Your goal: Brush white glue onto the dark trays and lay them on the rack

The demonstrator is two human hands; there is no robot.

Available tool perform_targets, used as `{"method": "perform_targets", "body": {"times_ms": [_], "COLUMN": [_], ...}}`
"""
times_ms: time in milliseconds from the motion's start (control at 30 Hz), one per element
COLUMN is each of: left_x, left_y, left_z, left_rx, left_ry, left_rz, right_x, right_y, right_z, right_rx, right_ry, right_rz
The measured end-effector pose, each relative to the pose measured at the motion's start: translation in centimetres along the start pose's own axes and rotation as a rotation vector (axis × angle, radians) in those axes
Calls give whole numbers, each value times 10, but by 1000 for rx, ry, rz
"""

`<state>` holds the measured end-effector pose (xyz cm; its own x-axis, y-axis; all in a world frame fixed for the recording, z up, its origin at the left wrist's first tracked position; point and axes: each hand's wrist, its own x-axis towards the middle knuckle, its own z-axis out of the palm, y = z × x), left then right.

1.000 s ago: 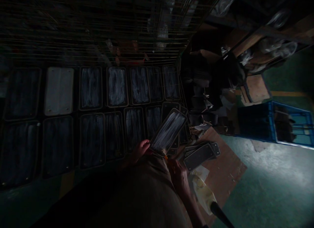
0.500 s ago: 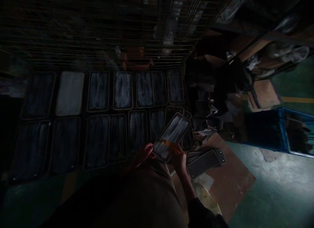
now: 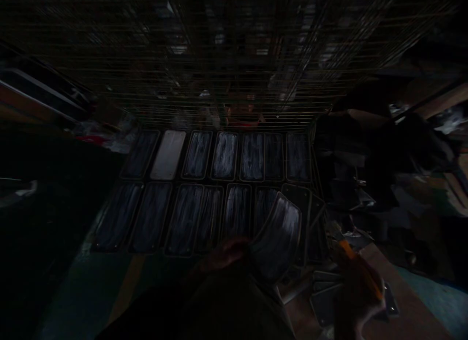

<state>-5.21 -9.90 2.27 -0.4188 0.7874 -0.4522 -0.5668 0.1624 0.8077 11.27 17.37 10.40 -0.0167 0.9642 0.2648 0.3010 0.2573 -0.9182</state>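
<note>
My left hand (image 3: 228, 252) grips the lower left edge of a dark rectangular panel (image 3: 280, 233) with rounded corners and whitish streaks across its face. The panel is tilted above others like it. To its right, my right hand (image 3: 361, 293) is closed round a brush (image 3: 347, 250) with an orange handle. The brush is apart from the panel, its bristle end dim and blurred. Below and beside the right hand lie several dark plates (image 3: 323, 303), partly covered by the hand and forearm.
Several streaked panels (image 3: 224, 156) lie in two rows ahead, one of them pale grey (image 3: 168, 155). A wire mesh cage (image 3: 234, 72) rises behind them. Brown board (image 3: 409, 301) lies at the lower right; dark clutter (image 3: 360, 184) stands on the right. The light is very dim.
My right hand with the brush has moved off the panel to the right. The panel has turned more upright in my left hand. The view has swung left.
</note>
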Motion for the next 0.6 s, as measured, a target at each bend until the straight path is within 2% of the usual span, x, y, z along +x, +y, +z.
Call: {"method": "perform_targets", "body": {"times_ms": [100,200,267,367,467,600], "left_x": [-28,-47,-57,-69,-74,-74], "left_y": [-5,-36,-59,-82,-90,-88], "left_z": [-39,-74,-89,-99,-98,-93], "left_rx": [-31,-184,-237,-249,-236,-227], "left_ry": [158,328,499,689,722,782], "left_rz": [-25,-99,-102,-123,-163,-195], "right_x": [6,4,-1,-7,-11,-10], "right_y": [1,3,4,5,6,7], "right_z": [0,3,5,10,14,13], "right_rx": [37,87,81,66,88,31], "right_ry": [53,32,-8,-61,-85,-97], "right_rz": [54,103,109,78,67,18]}}
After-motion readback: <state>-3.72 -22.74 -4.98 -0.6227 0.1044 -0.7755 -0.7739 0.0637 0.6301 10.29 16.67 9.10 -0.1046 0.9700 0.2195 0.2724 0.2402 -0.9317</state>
